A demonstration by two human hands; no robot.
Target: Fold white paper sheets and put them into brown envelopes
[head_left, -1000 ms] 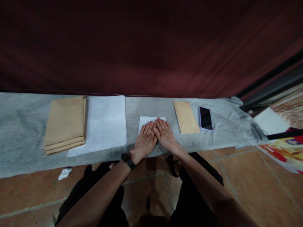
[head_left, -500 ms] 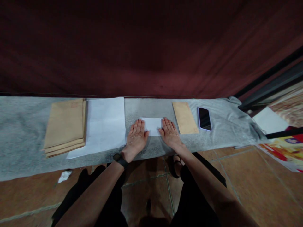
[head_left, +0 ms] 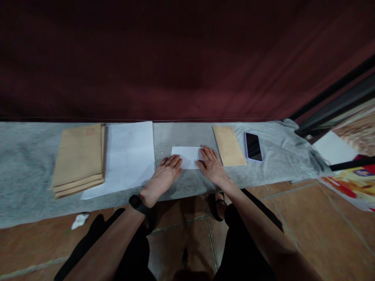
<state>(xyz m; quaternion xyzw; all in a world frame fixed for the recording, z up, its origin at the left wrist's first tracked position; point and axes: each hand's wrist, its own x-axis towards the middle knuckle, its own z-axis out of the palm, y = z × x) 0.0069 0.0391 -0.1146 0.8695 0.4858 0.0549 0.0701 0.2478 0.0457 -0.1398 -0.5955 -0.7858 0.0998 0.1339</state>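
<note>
A folded white sheet of paper (head_left: 189, 157) lies flat on the grey cloth (head_left: 184, 134) in front of me. My right hand (head_left: 211, 163) rests palm down on its right end, fingers stretched out. At the paper's left end is my left hand (head_left: 168, 171), turned palm down with fingers extended and fingertips at the edge; it grips nothing. A brown envelope (head_left: 230, 146) lies just right of my right hand. To the left of my left hand lie larger white sheets (head_left: 129, 152), partly under a stack of brown envelopes (head_left: 79, 156).
A phone (head_left: 253, 146) in a pale purple case lies right of the single envelope. Dark red fabric (head_left: 187, 78) hangs behind the cloth-covered surface. A crumpled white scrap (head_left: 80, 221) is on the tiled floor (head_left: 316, 218). Dark bars (head_left: 336, 93) stand at the right.
My left hand has turned and drawn back toward the lower left, uncovering more of the folded paper's left end. My right hand has stayed nearly in place.
</note>
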